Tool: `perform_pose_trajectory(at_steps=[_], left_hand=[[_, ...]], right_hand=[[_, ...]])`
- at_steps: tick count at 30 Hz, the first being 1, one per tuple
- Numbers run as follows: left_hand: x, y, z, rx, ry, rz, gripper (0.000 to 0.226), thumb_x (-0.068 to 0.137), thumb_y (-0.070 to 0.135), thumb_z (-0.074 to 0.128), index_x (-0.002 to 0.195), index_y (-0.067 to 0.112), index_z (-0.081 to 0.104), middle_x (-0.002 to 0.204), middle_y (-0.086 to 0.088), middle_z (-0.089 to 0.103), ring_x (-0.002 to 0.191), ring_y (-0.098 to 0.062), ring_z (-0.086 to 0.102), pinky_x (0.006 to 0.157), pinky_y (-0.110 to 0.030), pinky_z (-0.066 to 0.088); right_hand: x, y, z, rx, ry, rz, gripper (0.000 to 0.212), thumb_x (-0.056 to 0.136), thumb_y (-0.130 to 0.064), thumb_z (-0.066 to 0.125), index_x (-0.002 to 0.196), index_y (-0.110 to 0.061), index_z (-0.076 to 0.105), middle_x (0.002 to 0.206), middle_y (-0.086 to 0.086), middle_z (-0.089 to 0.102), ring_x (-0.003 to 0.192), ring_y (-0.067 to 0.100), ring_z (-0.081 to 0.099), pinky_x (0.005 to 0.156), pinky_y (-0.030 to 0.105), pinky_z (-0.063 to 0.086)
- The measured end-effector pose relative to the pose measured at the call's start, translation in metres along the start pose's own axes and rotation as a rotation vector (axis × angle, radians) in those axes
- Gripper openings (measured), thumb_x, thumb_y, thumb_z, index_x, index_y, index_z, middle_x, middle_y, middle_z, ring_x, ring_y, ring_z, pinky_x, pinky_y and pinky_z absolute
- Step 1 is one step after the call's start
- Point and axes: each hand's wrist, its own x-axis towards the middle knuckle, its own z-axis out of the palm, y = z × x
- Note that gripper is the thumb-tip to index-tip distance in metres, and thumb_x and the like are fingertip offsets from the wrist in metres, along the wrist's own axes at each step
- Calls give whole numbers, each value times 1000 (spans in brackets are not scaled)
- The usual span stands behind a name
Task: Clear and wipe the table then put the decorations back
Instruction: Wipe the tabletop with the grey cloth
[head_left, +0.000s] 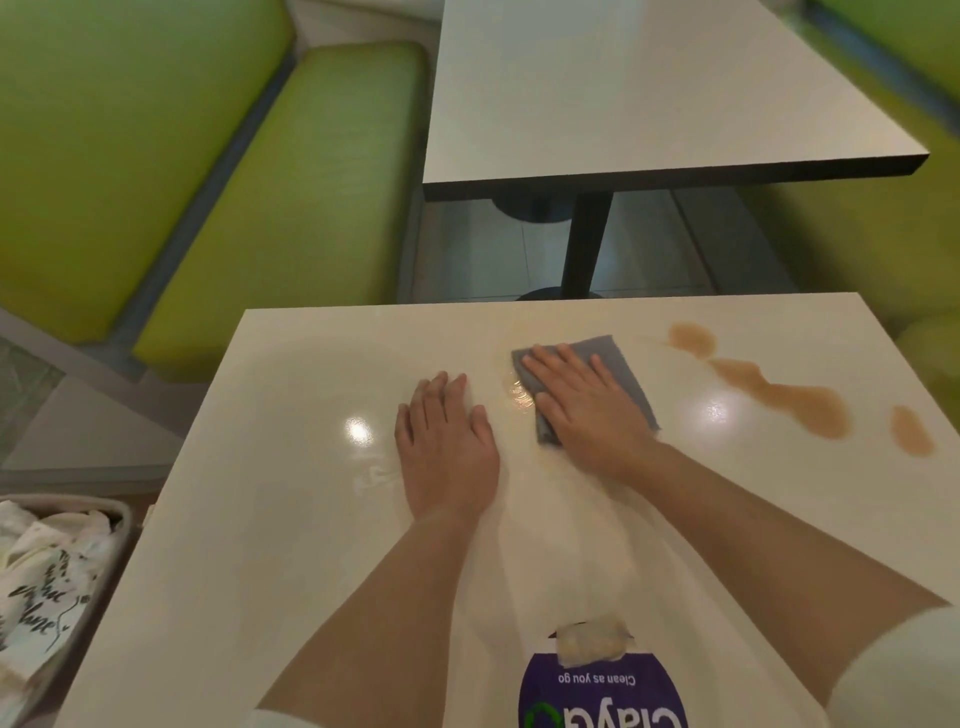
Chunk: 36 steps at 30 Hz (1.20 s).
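Green padded benches (270, 208) stand around a glossy cream desk (291, 519), and a second table (623, 88) stands beyond it. On the desk the right hand (587, 410) lies flat on a grey cloth (618, 364); its fingers (550, 364) are straight and slightly spread, and they press the cloth down, not pinching it. The left hand (447, 447) rests flat on the bare desk just beside the cloth, fingers together, holding nothing; it seems to steady the body. The cloth is a thin folded rectangle, soft and matt, with its long axis running diagonally away from the person. A brown spill (779, 395) lies to the right of the cloth, near but not touching it, as a chain of wet patches running along the desk toward its right edge. Since the right hand is the nearer one, I judge that the next stroke should go rightward over the spill. Left of the desk, a bin (120, 525) holds crumpled printed paper (47, 582). No decorations are in view, so the wiping is not yet finished.
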Motion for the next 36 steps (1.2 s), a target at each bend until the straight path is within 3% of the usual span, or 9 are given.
perform_pose_trajectory(at_steps=[5,11,14,18,24,30,32,36], left_hand=[[0,-1,3,-11,6,0,48,96,36,33,138,19,49,145,-1,47,138,-22,38,116,-44,27],[0,-3,3,-21,-6,3,48,98,35,31,141,20,47,148,-1,44,140,-21,34,117,-43,24],[0,-3,3,-28,19,7,51,96,37,27,138,20,49,145,-1,47,138,-22,37,116,-44,26],[0,-3,4,-30,27,7,51,96,37,27,138,19,49,145,-2,47,138,-22,38,116,-44,27],[-3,0,4,-44,26,6,48,96,35,32,137,18,51,144,-3,49,138,-23,39,115,-44,28],[-1,-5,6,-38,34,17,50,96,36,28,138,19,50,145,-2,48,139,-22,37,116,-44,26],[-1,-3,6,-43,36,18,50,96,36,28,138,18,50,145,-2,48,139,-22,37,116,-44,27],[-1,-3,6,-65,53,13,43,98,32,39,137,18,52,144,-3,49,138,-22,39,115,-45,28]], right_hand=[[45,-2,-4,-32,20,195,54,105,-38,14,157,-26,1,164,-6,-3,150,17,-8,121,42,-7],[4,-12,5,-25,-15,-103,58,98,-48,-2,155,-38,3,162,-18,-2,149,7,-9,121,37,-9],[16,10,-1,-46,4,24,52,105,-40,11,156,-35,5,163,-14,0,150,10,-6,121,38,-7],[35,-8,1,-43,45,180,53,105,-38,12,156,-29,3,164,-8,-2,150,17,-7,122,42,-6],[-22,-9,10,-21,27,-57,52,103,-46,13,154,-40,9,161,-21,2,149,6,-5,120,35,-8],[28,11,1,-47,109,271,53,105,-36,14,156,-29,5,164,-8,3,150,17,-3,121,42,-4],[29,-13,6,-39,75,219,53,105,-37,14,156,-28,5,164,-7,0,150,18,-6,120,43,-7],[-5,-36,15,-3,4,-98,55,101,-49,9,155,-38,9,162,-17,3,149,8,-6,120,37,-8]])
